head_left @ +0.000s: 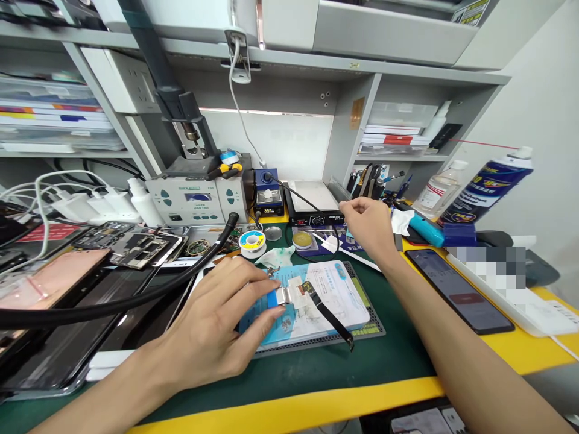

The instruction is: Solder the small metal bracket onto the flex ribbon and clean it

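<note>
Head cam: L hand (221,313) is reaching in over the blue-and-white pad (357,295) from its L side, palm down, wrist low, thumb + fingertips nearly closed, pinching a blue piece (272,299) w/ a silver end (284,295). That piece is sitting above the pad's L part; black flex strip (330,316) is lying across the pad's R part, its tail poking past the near edge. R hand (368,226) is hovering beyond the pad, far R, forearm slanting in from near R, wrist bent, fingers curled w/ tips together; can't tell if they're gripping anything.

Risks, prob.: L pinch is small, so too much squeeze could make the piece slip or tug the strip; R forearm, if swinging in low, could snag the overhanging tail & crease it.
</note>
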`<control>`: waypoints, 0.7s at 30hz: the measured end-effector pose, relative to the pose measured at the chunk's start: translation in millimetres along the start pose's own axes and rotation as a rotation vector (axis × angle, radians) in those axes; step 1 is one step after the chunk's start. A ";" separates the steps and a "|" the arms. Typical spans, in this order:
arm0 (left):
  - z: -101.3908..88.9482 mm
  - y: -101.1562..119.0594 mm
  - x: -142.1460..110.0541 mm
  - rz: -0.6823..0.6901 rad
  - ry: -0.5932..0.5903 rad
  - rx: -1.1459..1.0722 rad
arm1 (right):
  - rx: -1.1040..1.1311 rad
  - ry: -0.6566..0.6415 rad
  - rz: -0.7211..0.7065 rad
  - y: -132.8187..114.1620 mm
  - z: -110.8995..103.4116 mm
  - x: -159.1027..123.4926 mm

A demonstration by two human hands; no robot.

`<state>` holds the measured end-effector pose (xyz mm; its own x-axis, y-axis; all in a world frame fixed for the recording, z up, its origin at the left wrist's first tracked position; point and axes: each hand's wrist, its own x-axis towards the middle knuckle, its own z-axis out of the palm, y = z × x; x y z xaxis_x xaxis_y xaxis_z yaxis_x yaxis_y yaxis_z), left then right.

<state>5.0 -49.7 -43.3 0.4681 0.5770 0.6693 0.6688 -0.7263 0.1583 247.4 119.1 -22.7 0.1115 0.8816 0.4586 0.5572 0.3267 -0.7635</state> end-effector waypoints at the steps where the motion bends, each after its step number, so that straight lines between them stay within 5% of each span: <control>1: 0.0 -0.1 0.3 -0.002 0.000 -0.001 | -0.002 -0.002 0.000 0.3 0.2 0.1; 14: -0.3 0.1 -1.0 -0.021 -0.004 0.019 | -0.073 -0.024 -0.008 1.8 0.8 1.2; 21: -2.7 5.9 2.8 -0.106 -0.120 0.079 | -0.113 -0.031 0.008 3.2 0.6 2.6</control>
<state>8.6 -53.3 -38.5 0.4551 0.6924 0.5600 0.7591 -0.6304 0.1626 249.0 122.6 -24.3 0.0915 0.8947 0.4371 0.6456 0.2809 -0.7102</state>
